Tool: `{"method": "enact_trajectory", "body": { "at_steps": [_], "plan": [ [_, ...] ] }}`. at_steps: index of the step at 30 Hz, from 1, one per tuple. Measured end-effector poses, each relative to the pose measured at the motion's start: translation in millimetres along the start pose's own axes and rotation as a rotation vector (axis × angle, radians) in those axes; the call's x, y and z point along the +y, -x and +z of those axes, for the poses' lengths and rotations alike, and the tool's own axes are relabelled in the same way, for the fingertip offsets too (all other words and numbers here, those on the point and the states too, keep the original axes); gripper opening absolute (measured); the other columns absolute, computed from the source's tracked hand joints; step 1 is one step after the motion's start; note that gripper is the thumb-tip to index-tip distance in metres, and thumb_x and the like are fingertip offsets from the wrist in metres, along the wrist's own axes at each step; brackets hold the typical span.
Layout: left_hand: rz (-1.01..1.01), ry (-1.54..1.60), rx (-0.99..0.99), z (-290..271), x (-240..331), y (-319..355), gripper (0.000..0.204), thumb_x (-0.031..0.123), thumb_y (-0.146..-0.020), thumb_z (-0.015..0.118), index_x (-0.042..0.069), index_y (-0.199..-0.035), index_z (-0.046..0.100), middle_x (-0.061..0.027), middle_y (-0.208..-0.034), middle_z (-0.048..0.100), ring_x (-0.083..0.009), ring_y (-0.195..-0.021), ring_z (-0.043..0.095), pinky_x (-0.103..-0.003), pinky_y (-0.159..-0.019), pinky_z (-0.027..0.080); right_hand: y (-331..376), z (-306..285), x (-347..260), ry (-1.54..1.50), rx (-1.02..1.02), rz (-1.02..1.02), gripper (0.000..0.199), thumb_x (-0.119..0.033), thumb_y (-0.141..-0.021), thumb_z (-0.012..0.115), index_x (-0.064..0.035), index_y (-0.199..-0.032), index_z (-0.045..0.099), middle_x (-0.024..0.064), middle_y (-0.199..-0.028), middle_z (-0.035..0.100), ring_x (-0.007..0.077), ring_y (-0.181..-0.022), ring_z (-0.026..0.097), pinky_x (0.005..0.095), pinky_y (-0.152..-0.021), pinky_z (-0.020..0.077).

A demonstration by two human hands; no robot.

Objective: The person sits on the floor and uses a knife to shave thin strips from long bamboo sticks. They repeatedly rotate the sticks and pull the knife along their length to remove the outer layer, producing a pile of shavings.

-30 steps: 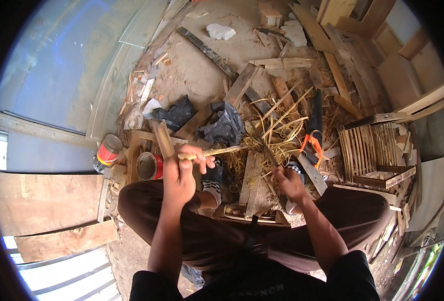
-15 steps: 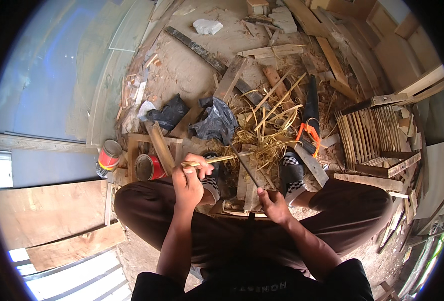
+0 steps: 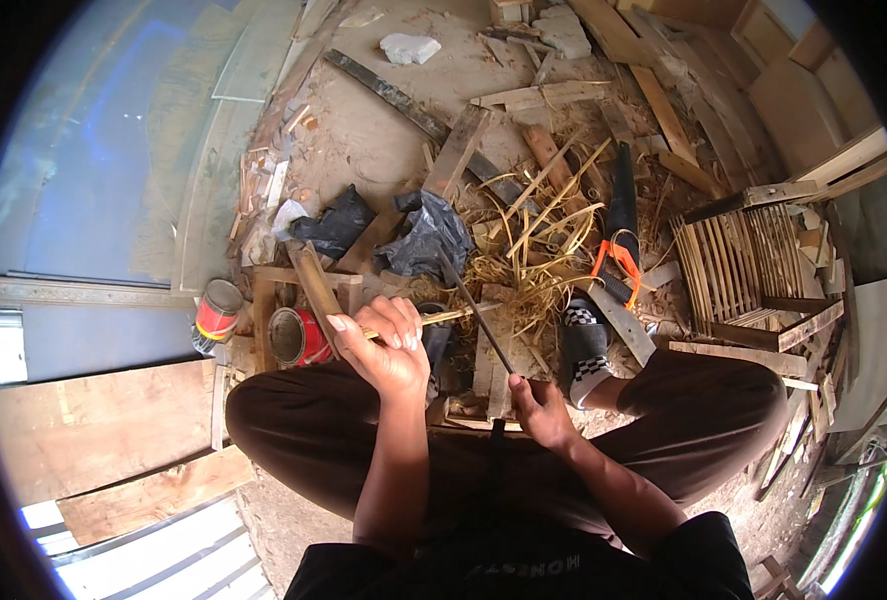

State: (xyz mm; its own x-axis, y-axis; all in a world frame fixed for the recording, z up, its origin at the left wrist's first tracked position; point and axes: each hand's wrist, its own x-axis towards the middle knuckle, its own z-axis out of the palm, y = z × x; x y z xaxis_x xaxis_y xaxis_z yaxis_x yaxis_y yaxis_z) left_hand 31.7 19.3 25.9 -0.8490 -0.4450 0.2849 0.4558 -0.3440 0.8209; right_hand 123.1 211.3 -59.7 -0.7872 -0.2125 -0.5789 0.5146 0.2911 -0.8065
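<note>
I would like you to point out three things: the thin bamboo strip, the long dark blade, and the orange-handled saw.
thin bamboo strip (image 3: pixel 441 318), head view, on its free end.
long dark blade (image 3: pixel 473 302), head view, on its middle.
orange-handled saw (image 3: pixel 615 262), head view, on the orange grip.

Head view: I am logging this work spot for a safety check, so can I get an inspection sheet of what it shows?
Surface: sandy ground strewn with wood shavings and offcuts.
Job's things: thin bamboo strip in the left hand; long dark blade in the right hand, crossing the strip's far end.
Clutter: two red tins, black plastic bags, orange-handled handsaw, loose strips, planks.
Grips: both hands closed on their tools.
Cables: nothing seen.
Surroundings: slatted bamboo crate to the right, boards to the left, checkered sandal on the right foot.
</note>
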Motion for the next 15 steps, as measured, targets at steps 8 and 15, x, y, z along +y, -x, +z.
{"method": "enact_trajectory", "body": {
  "at_steps": [8,15],
  "plan": [
    [0.053,-0.032,0.107,9,-1,-5,0.063,0.055,-0.106,0.031,0.013,-0.059,0.036,0.0015,-0.052,0.032,-0.0099,-0.045,0.029,-0.025,-0.048,0.028,-1,5,0,0.021,-0.024,-0.01,0.056,-0.048,-0.103,0.048,0.0035,-0.082,0.057,0.0171,-0.066,0.053,0.0274,-0.065,0.048,0.0435,-0.065,0.0445],
    [-0.044,0.138,-0.007,4,-6,-1,0.063,0.052,-0.108,0.03,0.015,-0.057,0.031,0.0042,-0.054,0.026,-0.0097,-0.051,0.017,-0.028,-0.052,0.018,-3,6,-15,0.046,0.026,-0.095,0.053,-0.044,-0.104,0.048,0.0033,-0.083,0.056,0.0171,-0.068,0.056,0.0289,-0.064,0.054,0.0431,-0.064,0.0456]
  ]
}}
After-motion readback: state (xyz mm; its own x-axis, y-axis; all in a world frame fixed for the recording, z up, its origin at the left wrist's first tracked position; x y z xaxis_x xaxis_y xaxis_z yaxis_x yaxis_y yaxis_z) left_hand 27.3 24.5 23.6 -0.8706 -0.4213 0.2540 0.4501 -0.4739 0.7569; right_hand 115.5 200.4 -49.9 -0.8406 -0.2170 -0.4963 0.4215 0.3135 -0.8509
